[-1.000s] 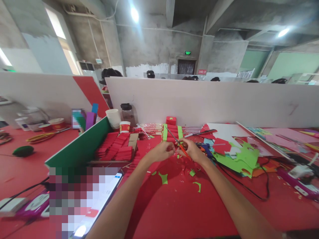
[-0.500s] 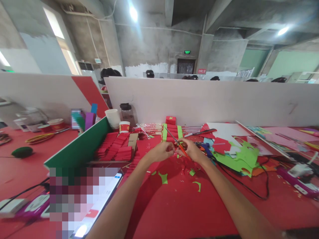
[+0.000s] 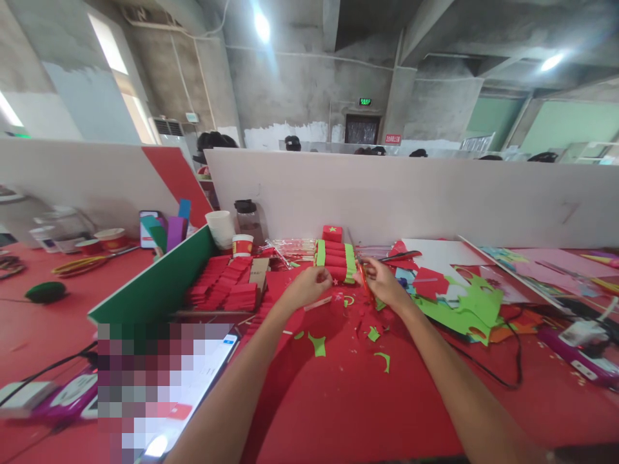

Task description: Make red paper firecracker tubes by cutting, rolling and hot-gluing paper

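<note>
Farther apart now: left hand (image 3: 312,284) a loose fist, right hand (image 3: 382,282) tight around orange scissors (image 3: 363,289).

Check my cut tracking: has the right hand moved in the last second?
Yes. The right hand, holding scissors, shifted right and slightly away: it sat before the roll stack, now beside its right edge.

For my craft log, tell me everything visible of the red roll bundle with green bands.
The red roll bundle looks like paper tubes laid side by side, crossed near each end by a lime-green strip. It lies flat on the red table, a small red star box just behind it. The right hand, holding scissors, reaches its right strip; contact is unclear.
</note>
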`<state>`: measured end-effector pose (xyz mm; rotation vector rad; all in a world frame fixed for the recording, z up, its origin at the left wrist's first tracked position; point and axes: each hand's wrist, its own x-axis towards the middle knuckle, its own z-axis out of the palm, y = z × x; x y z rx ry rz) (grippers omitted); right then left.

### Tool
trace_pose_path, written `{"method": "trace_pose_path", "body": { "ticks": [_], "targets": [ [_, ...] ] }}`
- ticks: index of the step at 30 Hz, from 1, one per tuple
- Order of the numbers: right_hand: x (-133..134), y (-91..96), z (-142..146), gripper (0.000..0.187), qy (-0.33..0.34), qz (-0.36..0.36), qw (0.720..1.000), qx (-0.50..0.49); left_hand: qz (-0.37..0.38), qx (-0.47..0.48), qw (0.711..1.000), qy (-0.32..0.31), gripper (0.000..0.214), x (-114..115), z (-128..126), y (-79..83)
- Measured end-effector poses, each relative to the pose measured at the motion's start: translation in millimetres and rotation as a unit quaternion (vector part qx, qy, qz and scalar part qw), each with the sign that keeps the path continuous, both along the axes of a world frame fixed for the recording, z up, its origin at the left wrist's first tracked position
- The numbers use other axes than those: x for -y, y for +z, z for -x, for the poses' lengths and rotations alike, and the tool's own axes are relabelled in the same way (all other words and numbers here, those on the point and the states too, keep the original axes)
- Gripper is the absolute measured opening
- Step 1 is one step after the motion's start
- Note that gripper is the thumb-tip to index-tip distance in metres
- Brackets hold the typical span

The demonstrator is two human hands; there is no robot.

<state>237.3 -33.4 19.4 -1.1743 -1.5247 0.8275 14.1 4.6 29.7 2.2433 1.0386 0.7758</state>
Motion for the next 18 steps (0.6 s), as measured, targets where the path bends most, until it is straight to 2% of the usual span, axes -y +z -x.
{"method": "trace_pose_path", "body": {
  "ticks": [3,6,8,11,13,16,18],
  "targets": [
    [2.5,7.4,-13.6,0.044,-0.041,0.000,0.999,0.017,-0.005,0.038,0.998,0.043,0.022,-9.0,2.7,-3.5],
    [2.7,12.9,-31.7,0.042,-0.106,-0.012,0.989,0.105,-0.014,0.044,0.996,0.071,0.023,-13.5,4.9,-4.0],
    [1.4,14.9,-46.3,0.046,-0.173,-0.016,0.971,0.166,-0.019,0.045,0.996,0.072,0.022,-14.5,5.3,-4.7],
    [-0.1,15.0,-69.7,0.045,-0.277,-0.032,0.924,0.261,-0.026,0.044,0.996,0.074,0.021,-15.0,4.3,-7.9],
    [-0.2,13.1,-84.6,0.040,-0.334,-0.031,0.883,0.328,-0.028,0.038,0.996,0.081,0.020,-15.1,3.3,-10.4],
    [-0.1,7.7,-103.9,0.037,-0.363,-0.015,0.829,0.426,-0.031,0.028,0.996,0.082,0.019,-15.4,2.5,-12.7],
    [-0.8,3.2,-114.5,0.036,-0.356,-0.004,0.809,0.468,-0.035,0.024,0.995,0.085,0.018,-15.9,2.8,-13.2]
  ]
}}
